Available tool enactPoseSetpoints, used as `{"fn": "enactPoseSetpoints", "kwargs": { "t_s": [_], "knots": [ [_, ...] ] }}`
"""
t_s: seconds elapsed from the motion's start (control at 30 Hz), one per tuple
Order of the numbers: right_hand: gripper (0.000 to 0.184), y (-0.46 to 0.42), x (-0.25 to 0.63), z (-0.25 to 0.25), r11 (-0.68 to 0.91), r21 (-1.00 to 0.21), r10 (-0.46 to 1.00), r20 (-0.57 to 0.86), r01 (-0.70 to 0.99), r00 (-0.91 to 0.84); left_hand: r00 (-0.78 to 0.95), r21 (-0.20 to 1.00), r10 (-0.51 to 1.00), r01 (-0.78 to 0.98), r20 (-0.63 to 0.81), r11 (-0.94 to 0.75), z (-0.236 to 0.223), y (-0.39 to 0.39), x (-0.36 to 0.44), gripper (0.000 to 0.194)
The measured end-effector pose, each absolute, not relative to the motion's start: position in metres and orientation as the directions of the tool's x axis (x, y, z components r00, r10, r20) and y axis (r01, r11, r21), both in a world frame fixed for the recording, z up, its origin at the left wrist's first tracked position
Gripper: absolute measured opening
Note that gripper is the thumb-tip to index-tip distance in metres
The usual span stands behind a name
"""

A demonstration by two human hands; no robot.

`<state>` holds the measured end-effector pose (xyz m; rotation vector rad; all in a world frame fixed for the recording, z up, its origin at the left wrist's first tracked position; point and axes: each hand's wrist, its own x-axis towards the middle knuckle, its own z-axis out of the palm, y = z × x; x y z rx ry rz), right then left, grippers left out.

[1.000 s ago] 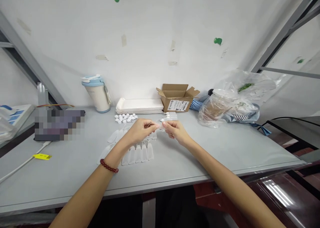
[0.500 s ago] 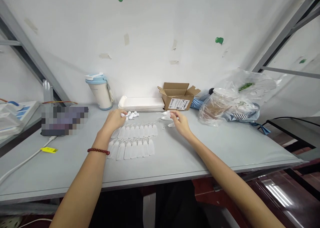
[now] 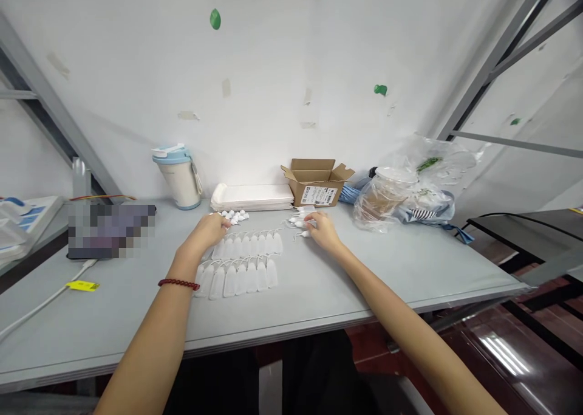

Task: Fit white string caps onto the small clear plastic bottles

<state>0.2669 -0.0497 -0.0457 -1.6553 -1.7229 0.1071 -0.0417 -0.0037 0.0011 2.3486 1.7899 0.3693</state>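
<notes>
My left hand [image 3: 210, 231] rests at the left, its fingers curled together beside a small pile of white caps [image 3: 237, 216]. What its fingertips hold, if anything, is hidden. Across the table, my right hand [image 3: 325, 231] has thumb and fingers drawn in at a cluster of small white corded pieces [image 3: 298, 223], apparently pinching one. Between the hands and nearer to me lie two rows of translucent white tags with white cords: a back row [image 3: 249, 246] and a front row [image 3: 246, 279]. My left forearm covers part of the rows' left end.
Behind the hands are a flat white stack [image 3: 255, 197] and an open cardboard box [image 3: 317, 184]. A cream tumbler with a blue lid [image 3: 179, 178] stands left, near a pixelated dark device [image 3: 112, 231] and its white cable [image 3: 43, 310]. Plastic-bagged items [image 3: 387, 199] lie right.
The view has shifted slightly. My right hand has come a little nearer to me, from the farther corded pieces to those in the middle. My left hand stays beside the caps.
</notes>
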Motion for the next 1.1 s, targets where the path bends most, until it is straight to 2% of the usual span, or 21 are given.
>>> {"fn": "enactPoseSetpoints", "kwargs": {
  "t_s": [0.1, 0.23, 0.33, 0.43, 0.53, 0.7, 0.9, 1.1],
  "knots": [
    [0.015, -0.053, 0.264, -0.044, 0.226, -0.455, 0.860, 0.508, 0.861, 0.042, 0.256, 0.318, 0.959, 0.905, 0.122, -0.282, -0.002, -0.002, -0.045, 0.036],
    [0.016, -0.068, 0.250, -0.034, 0.461, -0.362, 0.770, 0.617, 0.810, -0.163, 0.270, 0.349, 0.951, 0.885, 0.153, -0.308, -0.005, 0.000, -0.048, 0.031],
    [0.019, -0.082, 0.234, -0.026, 0.623, -0.318, 0.735, 0.552, 0.715, -0.394, 0.286, 0.361, 0.946, 0.875, 0.153, -0.323, -0.006, -0.001, -0.049, 0.027],
    [0.022, -0.090, 0.222, -0.025, 0.648, -0.328, 0.747, 0.448, 0.687, -0.491, 0.283, 0.385, 0.943, 0.862, 0.177, -0.331, -0.002, -0.004, -0.049, 0.025],
    [0.024, -0.091, 0.220, -0.026, 0.627, -0.320, 0.770, 0.391, 0.711, -0.504, 0.247, 0.393, 0.942, 0.861, 0.229, -0.321, 0.006, -0.009, -0.047, 0.029],
    [0.028, -0.089, 0.221, -0.026, 0.583, -0.288, 0.807, 0.319, 0.760, -0.498, 0.197, 0.393, 0.898, 0.847, 0.393, -0.358, 0.020, -0.015, -0.036, 0.034],
    [0.030, -0.088, 0.218, -0.030, 0.546, -0.264, 0.830, 0.305, 0.795, -0.468, 0.207, 0.556, 0.892, 0.719, 0.402, -0.417, 0.023, -0.025, -0.012, 0.039],
    [0.024, -0.088, 0.218, -0.030, 0.532, -0.289, 0.820, 0.411, 0.796, -0.399, 0.359, 0.492, 0.860, 0.710, 0.361, -0.503, 0.018, -0.039, 0.012, 0.028]
  ]
}}
